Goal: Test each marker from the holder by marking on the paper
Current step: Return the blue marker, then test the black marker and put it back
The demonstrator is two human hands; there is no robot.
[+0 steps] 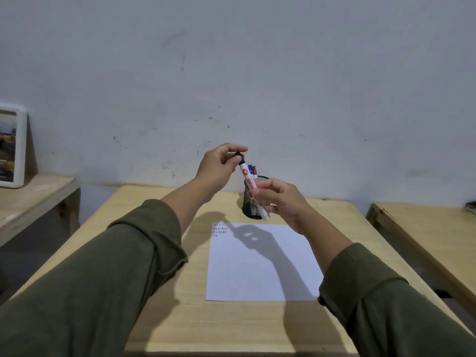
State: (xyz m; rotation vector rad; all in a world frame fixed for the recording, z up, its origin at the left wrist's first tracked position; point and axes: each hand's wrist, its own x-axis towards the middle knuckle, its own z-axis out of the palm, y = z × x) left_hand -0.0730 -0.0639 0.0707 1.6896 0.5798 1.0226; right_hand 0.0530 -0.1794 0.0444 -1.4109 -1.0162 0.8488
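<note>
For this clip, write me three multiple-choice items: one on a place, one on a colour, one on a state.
1. Where does the mesh holder stand?
A. beyond the paper's far edge
B. on the paper
C. on the left side table

2. What colour is the cap at the held marker's upper end?
A. green
B. black
C. yellow

3. How is the marker held?
A. lying on the paper
B. in the left hand alone
C. between both hands above the table

Key: 1 A, it stands behind the paper. 2 B, dark cap under the left hand. 3 C, the right hand grips the barrel.
</note>
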